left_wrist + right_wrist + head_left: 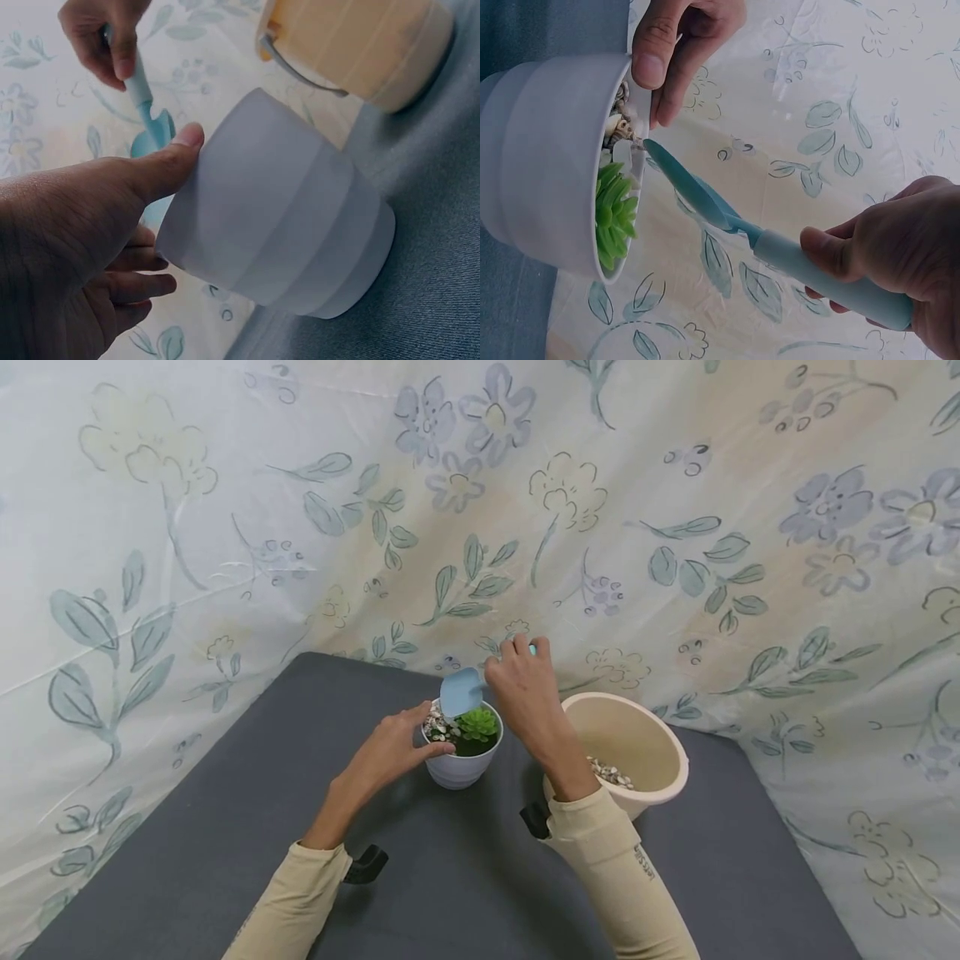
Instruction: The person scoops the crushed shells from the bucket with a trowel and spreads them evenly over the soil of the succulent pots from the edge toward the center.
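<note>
A small blue trowel (461, 692) is gripped by its handle in my right hand (528, 693). The trowel's blade (690, 184) tilts down over the white pot (459, 772), its tip right at the pebbles (619, 127). In the pot a green succulent (477, 724) stands in dark soil, with pebbles gathered on the left side. My left hand (386, 747) rests at the pot's left rim, thumb at the near edge and fingers extended toward the back. The left wrist view shows the pot's ridged outer wall (277, 202) and the left thumb against its rim.
A cream bucket (637, 718) with pebbles (611, 774) at its bottom stands right of the pot, partly behind my right forearm. Its grey handle (300, 71) hangs at its side. Both containers stand on a dark grey tabletop (450, 877), with a floral cloth (480, 527) behind.
</note>
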The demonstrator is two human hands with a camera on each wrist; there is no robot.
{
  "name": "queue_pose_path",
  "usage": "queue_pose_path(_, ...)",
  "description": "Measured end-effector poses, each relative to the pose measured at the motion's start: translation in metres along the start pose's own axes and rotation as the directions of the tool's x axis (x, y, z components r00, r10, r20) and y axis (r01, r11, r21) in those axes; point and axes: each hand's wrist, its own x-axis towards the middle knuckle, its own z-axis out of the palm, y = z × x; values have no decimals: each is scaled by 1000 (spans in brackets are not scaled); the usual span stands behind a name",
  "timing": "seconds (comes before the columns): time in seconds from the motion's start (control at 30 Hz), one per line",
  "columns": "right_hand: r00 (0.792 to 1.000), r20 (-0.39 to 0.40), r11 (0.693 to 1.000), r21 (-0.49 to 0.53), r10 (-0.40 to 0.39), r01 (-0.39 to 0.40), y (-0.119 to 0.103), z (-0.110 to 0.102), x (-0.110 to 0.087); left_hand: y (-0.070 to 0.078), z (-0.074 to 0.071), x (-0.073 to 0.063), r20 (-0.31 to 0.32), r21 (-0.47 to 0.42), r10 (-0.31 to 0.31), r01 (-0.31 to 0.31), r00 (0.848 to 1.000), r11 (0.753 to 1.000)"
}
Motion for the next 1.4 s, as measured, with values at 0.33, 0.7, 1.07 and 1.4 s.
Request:
queue_pose_path(0.33,994,34,981,164,101,-105,42,-11,-40,15,7,11,56,31,21,-23,998,999)
queue_pose_path(0.7,966,16,916,316,257,-249,108,-26,-108,63,16,31,-13,76,253,-251,967,965)
queue_pose_path(1.07,931,62,896,254,360,-364,146,-34,-168,112,47,54,43,22,367,-368,929,929)
queue_pose_path(1.4,926,116,918,133,361,-374,162,-27,-186,141,75,58,132,19,414,-420,900,907)
